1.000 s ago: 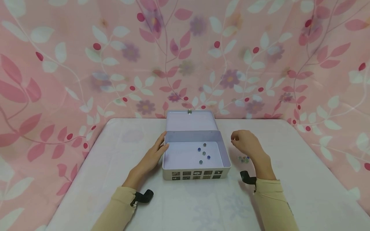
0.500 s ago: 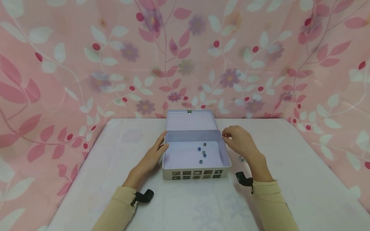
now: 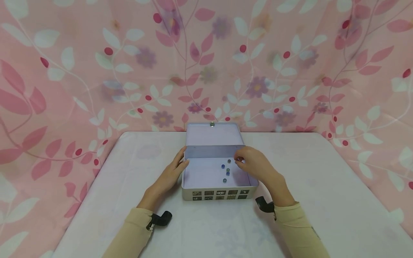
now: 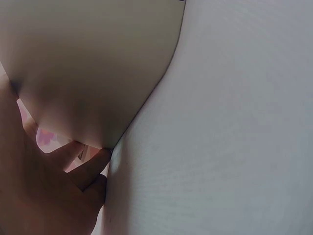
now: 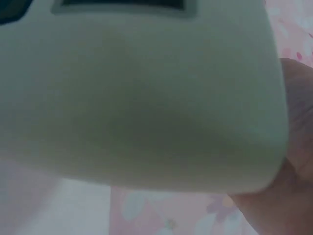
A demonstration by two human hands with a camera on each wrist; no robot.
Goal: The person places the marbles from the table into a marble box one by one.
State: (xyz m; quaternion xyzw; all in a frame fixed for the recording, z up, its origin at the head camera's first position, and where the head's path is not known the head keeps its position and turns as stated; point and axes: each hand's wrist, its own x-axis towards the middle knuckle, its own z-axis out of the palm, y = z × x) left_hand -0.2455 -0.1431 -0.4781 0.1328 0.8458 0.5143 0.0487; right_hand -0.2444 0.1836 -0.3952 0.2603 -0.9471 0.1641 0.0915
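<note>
So — left hand (image 3: 167,176) against box (image 3: 188,194), right hand (image 3: 258,166) arched over it.

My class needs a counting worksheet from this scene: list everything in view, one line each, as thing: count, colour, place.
hinged box: one, off-white outside, pale lavender inside, on the tablecloth
lid: one, pale lavender, open at the box's back
clasp: one, metallic, at the lid's far edge
square pictures: ten, dark, on the box's front
marbles: five, two blue and three greyish, inside the box
tablecloth: one, white, under the box
floral backdrop: one, mainly pink, behind the table
wrist cameras: two, black, at the wrists
sleeves: two, beige, on the forearms
left grip: one, bare, against the box's left side
right grip: one, bare, over the box's right side; contents hidden
</note>
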